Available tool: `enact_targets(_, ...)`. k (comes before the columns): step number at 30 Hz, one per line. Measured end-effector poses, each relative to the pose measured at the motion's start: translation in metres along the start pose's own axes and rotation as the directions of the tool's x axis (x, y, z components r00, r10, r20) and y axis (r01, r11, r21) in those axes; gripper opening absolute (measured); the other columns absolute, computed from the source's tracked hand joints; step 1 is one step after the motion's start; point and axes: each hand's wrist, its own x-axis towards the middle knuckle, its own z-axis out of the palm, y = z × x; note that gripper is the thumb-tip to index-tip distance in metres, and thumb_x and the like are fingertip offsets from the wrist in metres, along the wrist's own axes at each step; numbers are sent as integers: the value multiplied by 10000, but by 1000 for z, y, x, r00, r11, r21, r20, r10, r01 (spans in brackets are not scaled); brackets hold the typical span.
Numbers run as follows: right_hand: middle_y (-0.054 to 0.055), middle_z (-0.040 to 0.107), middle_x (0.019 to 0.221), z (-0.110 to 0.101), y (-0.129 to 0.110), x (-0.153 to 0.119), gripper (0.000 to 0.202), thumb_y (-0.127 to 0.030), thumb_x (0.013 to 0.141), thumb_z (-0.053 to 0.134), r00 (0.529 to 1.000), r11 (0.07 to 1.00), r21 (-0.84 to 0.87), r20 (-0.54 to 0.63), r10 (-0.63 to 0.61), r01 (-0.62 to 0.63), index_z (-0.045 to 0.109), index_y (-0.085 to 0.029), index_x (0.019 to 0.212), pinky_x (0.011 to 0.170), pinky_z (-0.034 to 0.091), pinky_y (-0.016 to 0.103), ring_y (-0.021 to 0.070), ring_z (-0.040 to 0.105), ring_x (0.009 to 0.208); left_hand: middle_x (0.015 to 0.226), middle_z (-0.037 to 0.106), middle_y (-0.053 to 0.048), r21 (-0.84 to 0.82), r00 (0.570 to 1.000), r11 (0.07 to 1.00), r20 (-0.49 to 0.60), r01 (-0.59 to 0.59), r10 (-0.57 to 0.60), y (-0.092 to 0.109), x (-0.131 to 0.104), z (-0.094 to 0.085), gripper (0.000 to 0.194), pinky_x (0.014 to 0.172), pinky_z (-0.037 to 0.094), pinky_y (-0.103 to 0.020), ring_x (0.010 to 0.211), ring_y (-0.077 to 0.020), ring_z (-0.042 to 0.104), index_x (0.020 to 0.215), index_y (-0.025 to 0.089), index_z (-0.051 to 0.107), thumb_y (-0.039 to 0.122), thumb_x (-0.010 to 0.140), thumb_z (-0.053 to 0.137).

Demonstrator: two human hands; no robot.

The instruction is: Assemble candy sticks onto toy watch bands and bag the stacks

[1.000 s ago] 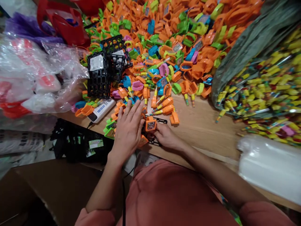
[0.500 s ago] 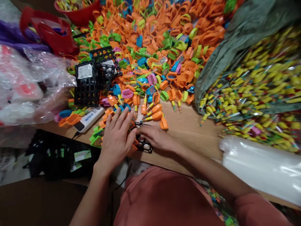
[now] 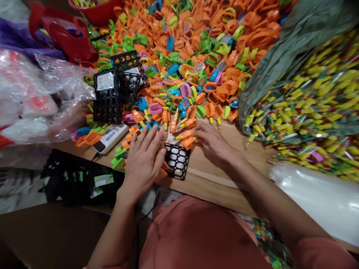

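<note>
My left hand [image 3: 144,158] lies flat, fingers stretched out, over a row of orange toy watches and the left part of a black plastic grid tray [image 3: 177,160]. White patches show through the tray's holes. My right hand [image 3: 213,140] is just to the right, its fingers apart and slightly bent. Its fingertips are beside an orange toy watch [image 3: 187,143]; whether they touch it I cannot tell. Several more orange watches with small yellow-ended tubes lie beyond the tray. Green pieces [image 3: 119,158] stick out left of my left hand.
A large heap of toy watches [image 3: 179,48] covers the back. Stacked black grid trays [image 3: 108,102] and a white power bank [image 3: 112,138] are at left, near crinkled clear plastic [image 3: 42,101]. At right are a green sack [image 3: 260,71] of yellow tubes and a clear plastic roll [image 3: 314,201].
My right hand has left the tray and moved right and away from me, to the orange watches. More of the tray shows. My left hand stays in about the same place.
</note>
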Motion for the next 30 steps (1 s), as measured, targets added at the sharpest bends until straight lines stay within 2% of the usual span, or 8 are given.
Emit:
enact_targets(3, 112, 698, 1169, 8, -22, -6, 259, -232, 993, 502, 999, 973, 227, 7, -47, 44, 703, -198, 1152, 981, 481, 396, 253, 617, 1100, 1646, 407, -73, -12, 1000, 1000, 22, 11, -11, 0, 0, -1, 518, 1301, 187, -516, 1579, -259, 258, 1580, 230, 385, 392, 1092, 320)
enact_targets(9, 39, 721, 920, 65, -65, -8, 225, -205, 961, 465, 988, 741, 654, 118, 103, -155, 678, -192, 1031, 798, 550, 314, 192, 668, 843, 1637, 419, -93, -23, 1000, 1000, 15, 11, -10, 0, 0, -1, 519, 1305, 177, -505, 1579, -247, 258, 1589, 201, 354, 356, 1095, 317)
enact_targets(13, 40, 689, 821, 85, -64, -4, 213, -151, 932, 435, 984, 789, 587, 116, 139, -181, 639, -201, 968, 741, 545, 305, 185, 643, 744, 1639, 416, -89, -14, 1000, 1000, 12, 5, -5, -1, -1, 0, 514, 1303, 183, -510, 1579, -254, 258, 1587, 212, 359, 335, 1089, 330)
enact_targets(16, 51, 676, 859, 86, -57, -5, 248, -80, 885, 408, 999, 892, 450, 43, 8, -26, 613, -208, 942, 792, 524, 308, 192, 623, 800, 1648, 402, -89, -13, 1000, 1000, 23, 3, -3, 0, -1, -1, 519, 1303, 175, -516, 1583, -260, 246, 1593, 210, 348, 343, 1093, 313)
enact_targets(21, 74, 678, 890, 92, -60, -2, 205, -80, 899, 434, 974, 906, 370, 11, -226, 206, 597, -202, 912, 826, 507, 327, 208, 604, 840, 1658, 381, -92, -35, 997, 999, 75, 17, -14, 3, 4, -6, 573, 1292, 175, -569, 1580, -297, 247, 1611, 228, 317, 474, 1095, 272)
enact_targets(26, 52, 729, 949, 64, -59, 10, 229, -57, 910, 500, 969, 922, 363, 149, -199, 134, 680, -184, 975, 821, 491, 268, 174, 654, 869, 1657, 367, -136, 93, 999, 995, 23, 37, -40, 6, 14, 1, 578, 1248, 203, -672, 1559, -378, 278, 1563, 192, 422, 481, 1073, 319)
enact_targets(28, 55, 739, 1012, 34, -45, 10, 204, -152, 973, 523, 992, 938, 338, 65, -108, 80, 699, -190, 1069, 843, 487, 273, 174, 668, 916, 1629, 419, -133, 116, 1000, 993, 7, 22, -23, 5, 14, 4, 553, 1244, 226, -667, 1543, -376, 319, 1543, 184, 456, 437, 1069, 324)
enact_targets(30, 67, 731, 1011, 2, -24, 10, 206, -239, 1007, 514, 991, 977, 208, -115, 72, -47, 705, -192, 1068, 846, 485, 301, 192, 662, 916, 1606, 458, -116, 115, 1000, 993, 2, 1, -1, 3, 12, 6, 540, 1242, 249, -651, 1529, -368, 351, 1535, 194, 471, 419, 1065, 329)
